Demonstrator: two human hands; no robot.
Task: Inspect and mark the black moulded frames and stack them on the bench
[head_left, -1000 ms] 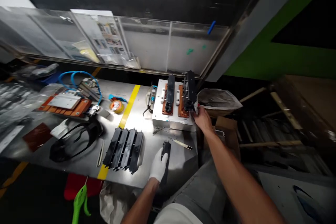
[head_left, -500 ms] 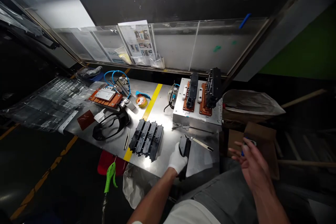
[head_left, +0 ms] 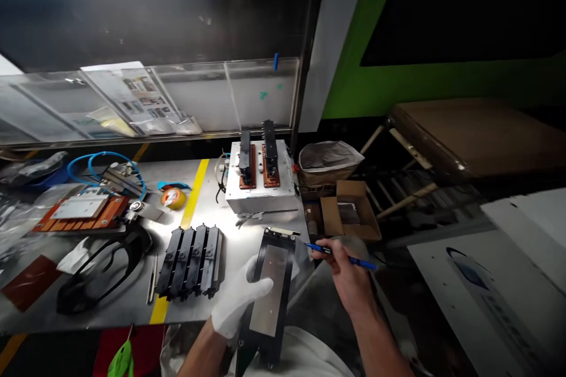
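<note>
My left hand (head_left: 241,296), in a white glove, grips the left side of a black rectangular part with a grey window (head_left: 270,283). Its thumb lies across the window. The part is tilted up at the front edge of the bench, its lower end close to my body. My bare right hand (head_left: 345,274) holds a blue marker pen (head_left: 362,263) just right of the part's upper end, the tip pointing left towards it. A craft knife (head_left: 283,231) lies behind the part, partly covered by it. Several similar black parts (head_left: 190,262) lie side by side to the left.
A metal box (head_left: 260,203) at the back carries two upright black parts on orange bases. Left of the yellow tape (head_left: 194,194) are a tape roll (head_left: 173,198), a black visor-like frame (head_left: 104,271) and an orange fixture (head_left: 79,212). Cardboard boxes (head_left: 358,209) stand right of the bench.
The view has swung right. My left hand has lifted the black part and turned its window face towards me. My right hand has come in beside it, now with the marker between its fingers.
</note>
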